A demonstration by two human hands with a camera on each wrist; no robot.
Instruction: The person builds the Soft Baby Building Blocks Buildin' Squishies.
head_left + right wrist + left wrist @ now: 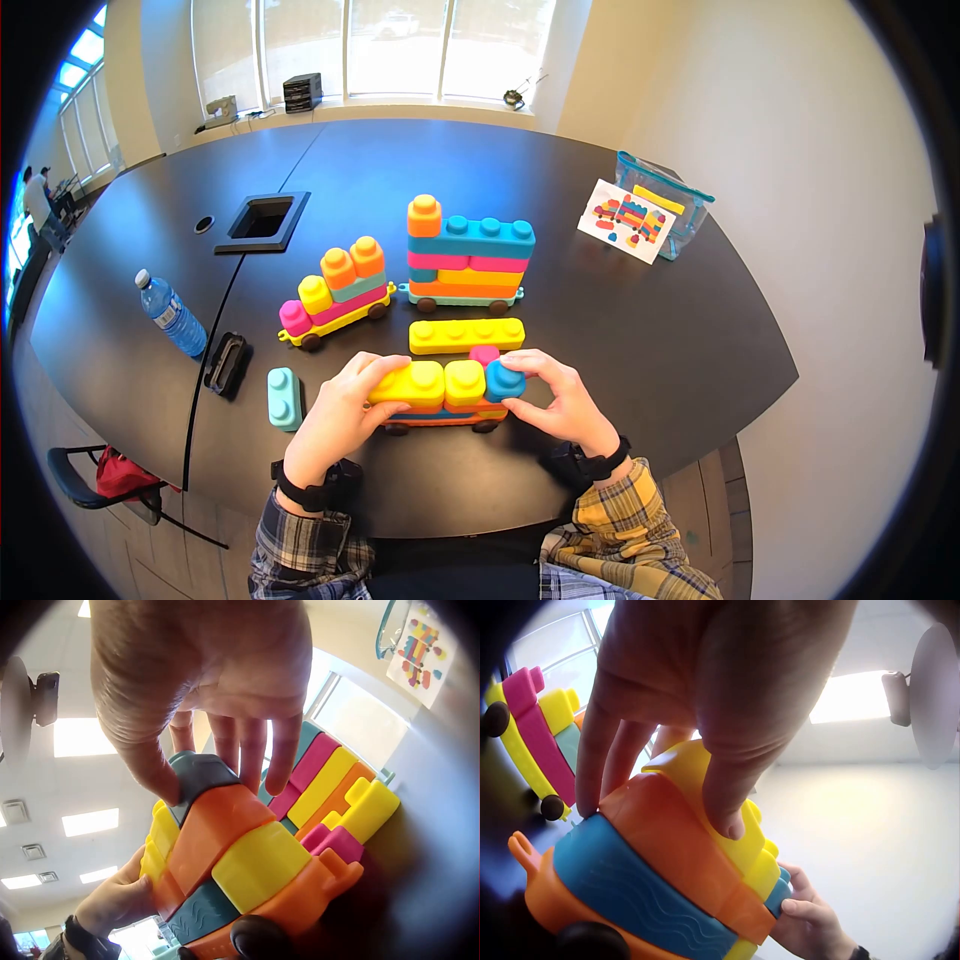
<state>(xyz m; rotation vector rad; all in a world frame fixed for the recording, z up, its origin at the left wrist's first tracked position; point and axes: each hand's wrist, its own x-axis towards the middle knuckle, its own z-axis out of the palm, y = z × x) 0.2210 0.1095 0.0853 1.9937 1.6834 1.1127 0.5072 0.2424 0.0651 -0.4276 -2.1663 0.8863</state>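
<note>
A toy train wagon of stacking blocks stands near me, its orange wheeled base point(562, 900) carrying a blue block point(645, 889) and a yellow block point(259, 866) under an orange layer point(675, 832). On top sit a longer yellow block point(425, 378), a small yellow block point(464, 382) and a small blue block point(506, 380). My left hand point(342, 412) grips the longer yellow block, its thumb on the near side and fingers behind. My right hand point(563, 402) pinches the small blue block at the right end. Just behind the wagon lie a pink block point(484, 353) and a long yellow block point(466, 335).
Beyond stand a yellow-based wagon point(348, 312) and a taller stacked wagon point(470, 262). At left are a mint block point(284, 400), a black case point(229, 365) and a water bottle point(172, 315). A picture card point(627, 222) leans on a clear pouch point(685, 225).
</note>
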